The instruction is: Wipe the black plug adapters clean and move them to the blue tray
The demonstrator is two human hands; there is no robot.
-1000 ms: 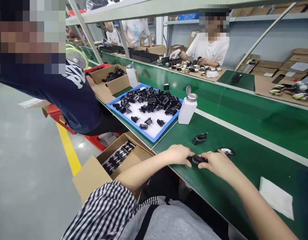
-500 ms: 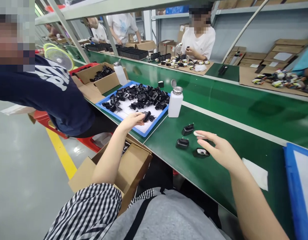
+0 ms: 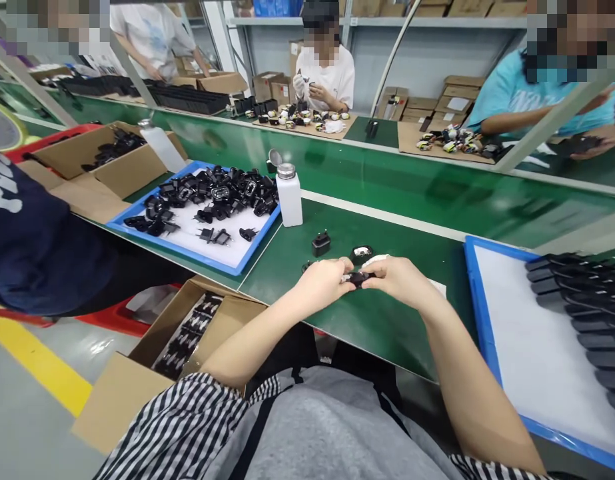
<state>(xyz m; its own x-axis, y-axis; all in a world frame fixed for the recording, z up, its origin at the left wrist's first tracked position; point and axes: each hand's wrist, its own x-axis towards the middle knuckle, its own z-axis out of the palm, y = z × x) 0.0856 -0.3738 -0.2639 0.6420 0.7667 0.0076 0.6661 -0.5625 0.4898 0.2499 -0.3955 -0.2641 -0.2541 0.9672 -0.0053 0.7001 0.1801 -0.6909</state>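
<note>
In the head view, my left hand [image 3: 327, 285] is closed on one side of a small black plug adapter [image 3: 358, 281]. My right hand [image 3: 398, 281] grips its other side, fingertips almost meeting the left ones. A white wad of cloth [image 3: 375, 260] shows at my right fingers, apparently held there too. Just beyond my hands stands a black adapter [image 3: 321, 244] with its pins up. Another adapter [image 3: 362, 253] shows a whitish face. A third is mostly hidden behind my left hand.
A blue-rimmed tray [image 3: 222, 262] of black plug parts lies left, beside a white bottle [image 3: 290, 200] with its metal lid up. At right, another blue-rimmed tray [image 3: 507, 320] holds rows of black adapters. A cardboard box [image 3: 237, 327] sits below the table edge. Co-workers sit opposite and left.
My left hand has come from the left tray to my right hand, carrying a black part. Both hands now meet on it. The view has turned right.
</note>
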